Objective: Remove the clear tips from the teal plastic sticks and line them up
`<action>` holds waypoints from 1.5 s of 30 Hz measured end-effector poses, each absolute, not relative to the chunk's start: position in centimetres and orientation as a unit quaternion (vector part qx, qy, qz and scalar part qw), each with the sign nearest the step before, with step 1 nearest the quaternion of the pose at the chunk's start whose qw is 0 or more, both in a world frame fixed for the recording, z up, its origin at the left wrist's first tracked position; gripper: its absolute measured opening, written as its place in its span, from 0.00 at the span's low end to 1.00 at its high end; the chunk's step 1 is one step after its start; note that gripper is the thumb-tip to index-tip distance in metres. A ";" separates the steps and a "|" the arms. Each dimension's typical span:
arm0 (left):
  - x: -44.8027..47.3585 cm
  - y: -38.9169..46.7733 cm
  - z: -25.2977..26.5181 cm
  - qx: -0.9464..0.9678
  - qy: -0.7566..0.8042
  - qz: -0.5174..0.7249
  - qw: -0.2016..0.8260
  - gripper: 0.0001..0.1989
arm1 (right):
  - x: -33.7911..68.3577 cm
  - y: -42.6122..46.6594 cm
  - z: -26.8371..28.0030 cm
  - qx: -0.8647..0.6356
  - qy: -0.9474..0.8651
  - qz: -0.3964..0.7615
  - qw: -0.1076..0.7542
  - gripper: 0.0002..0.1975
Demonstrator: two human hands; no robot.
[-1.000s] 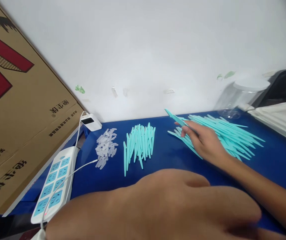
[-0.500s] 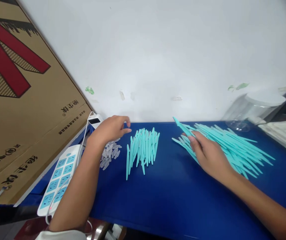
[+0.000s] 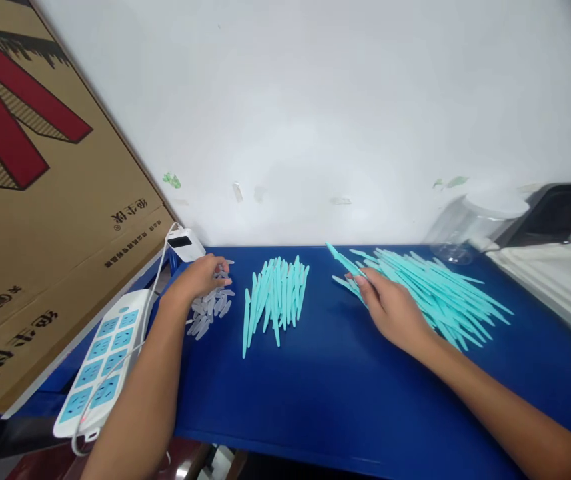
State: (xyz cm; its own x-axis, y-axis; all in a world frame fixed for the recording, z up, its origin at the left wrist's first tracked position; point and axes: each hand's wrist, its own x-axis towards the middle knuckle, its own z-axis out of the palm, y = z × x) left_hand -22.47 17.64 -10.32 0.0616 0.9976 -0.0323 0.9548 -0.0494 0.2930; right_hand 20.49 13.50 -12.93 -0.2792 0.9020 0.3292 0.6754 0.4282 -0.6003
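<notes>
My left hand (image 3: 208,277) is at the back of a small pile of translucent plastic caps (image 3: 210,310). Its fingers are curled, with thumb and forefinger apart, and nothing shows between them; whether a fingertip touches a cap is hard to tell. My right hand (image 3: 390,303) grips a slim turquoise stick (image 3: 338,255), shaped like an eyebrow razor, its far end pointing up and left. Beneath and beyond that hand lies a large heap of similar turquoise sticks (image 3: 445,293). A smaller bunch of sticks (image 3: 280,290) lies side by side between my hands.
The blue table (image 3: 285,400) meets a white wall (image 3: 315,133). At left are a power strip (image 3: 100,363), a white device (image 3: 185,245) with a cable, and a large cardboard box (image 3: 65,220). A clear jar (image 3: 470,223) and white cloth-like material (image 3: 550,273) sit at right.
My left hand has come down and left from above the table to the translucent caps. My right hand keeps hold of the stick. The whole view has shifted slightly.
</notes>
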 end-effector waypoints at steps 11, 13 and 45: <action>-22.5 18.1 -11.2 0.685 0.691 0.141 0.182 0.14 | 20.1 13.2 -13.3 -0.489 -0.790 0.187 0.320 0.17; -22.4 18.1 -11.1 0.687 0.687 0.154 0.181 0.15 | 20.0 13.1 -13.2 -0.484 -0.789 0.191 0.325 0.17; -18.5 17.6 -11.5 0.755 0.621 0.155 0.146 0.17 | 19.6 12.7 -12.6 -0.413 -0.782 0.323 0.336 0.24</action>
State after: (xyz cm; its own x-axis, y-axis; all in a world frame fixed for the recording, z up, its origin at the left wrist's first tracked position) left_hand -18.49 17.58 -11.55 0.1814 0.9820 0.0524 0.8918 -0.1867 0.4122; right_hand 19.61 12.67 -12.59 -0.4332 0.8634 0.2587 0.4292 0.4500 -0.7831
